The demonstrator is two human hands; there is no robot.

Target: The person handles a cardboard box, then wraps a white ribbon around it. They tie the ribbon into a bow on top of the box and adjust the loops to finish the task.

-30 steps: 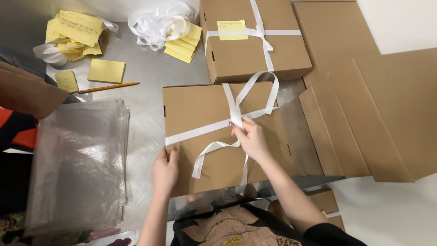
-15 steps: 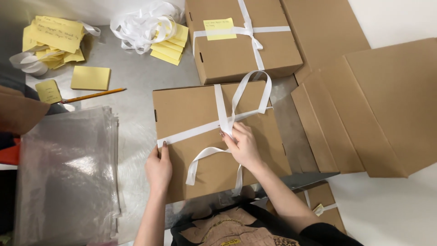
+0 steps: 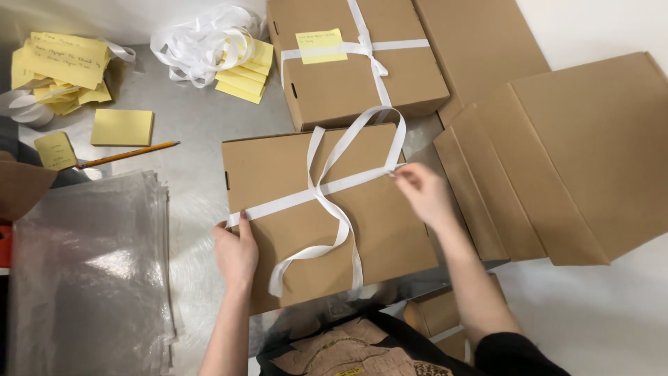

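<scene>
Mid-frame on the surface point(image 3: 202, 132), the brown box point(image 3: 306, 174) is being tied: left hand point(image 3: 236, 252) presses flat on white ribbon point(image 3: 332, 186), right hand point(image 3: 426, 195) fingers pinch its loop, likely needing a steady pull to tighten.

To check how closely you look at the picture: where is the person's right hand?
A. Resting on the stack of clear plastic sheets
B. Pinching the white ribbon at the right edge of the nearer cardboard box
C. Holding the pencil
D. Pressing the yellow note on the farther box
B: the right hand pinches the white ribbon at the right edge of the nearer cardboard box, while the left hand steadies its left edge.
</scene>
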